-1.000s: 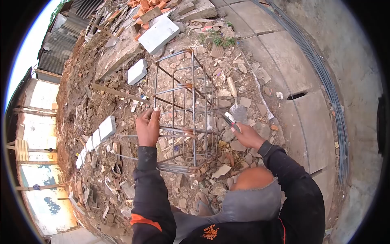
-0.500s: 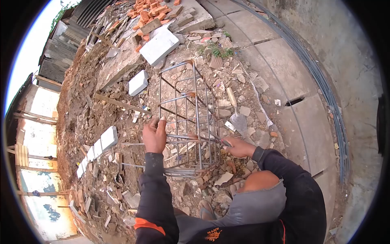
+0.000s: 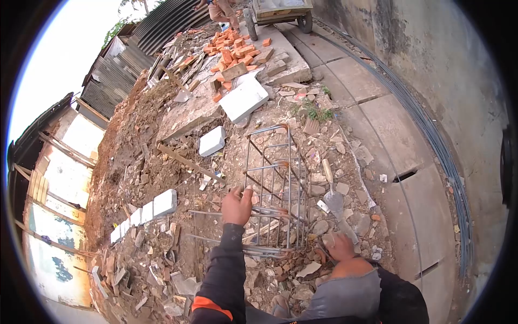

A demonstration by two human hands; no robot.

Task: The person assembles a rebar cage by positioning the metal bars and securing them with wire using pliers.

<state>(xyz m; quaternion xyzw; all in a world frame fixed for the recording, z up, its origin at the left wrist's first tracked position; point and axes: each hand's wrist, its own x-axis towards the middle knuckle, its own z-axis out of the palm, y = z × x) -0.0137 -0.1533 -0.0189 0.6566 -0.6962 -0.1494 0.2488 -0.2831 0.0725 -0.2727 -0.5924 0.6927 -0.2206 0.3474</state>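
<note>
In the head view, a steel rebar cage (image 3: pixel 290 189) of long bars and square stirrups rests on the rubble in front of me. My left hand (image 3: pixel 236 206) is closed around a bar at its left side. My right hand (image 3: pixel 341 247) is low beside my knee, off the cage's near right corner. Its fingers are closed on a thin dark hand tool (image 3: pixel 323 250), mostly hidden, which looks like tying pincers. A trowel (image 3: pixel 334 201) with a pale handle lies on the ground just beyond my right hand.
White blocks (image 3: pixel 212 141) and a wooden stick (image 3: pixel 189 162) lie on the rubble to the left. Orange bricks (image 3: pixel 237 51) are piled ahead. A cart (image 3: pixel 280 13) and another person (image 3: pixel 224 13) are farther back. Long steel bars (image 3: pixel 431 129) run along the right wall.
My right hand has drawn back from the cage's stirrup toward my knee with the tool. My left hand stays on the cage. The view has tilted up, bringing in the cart and person.
</note>
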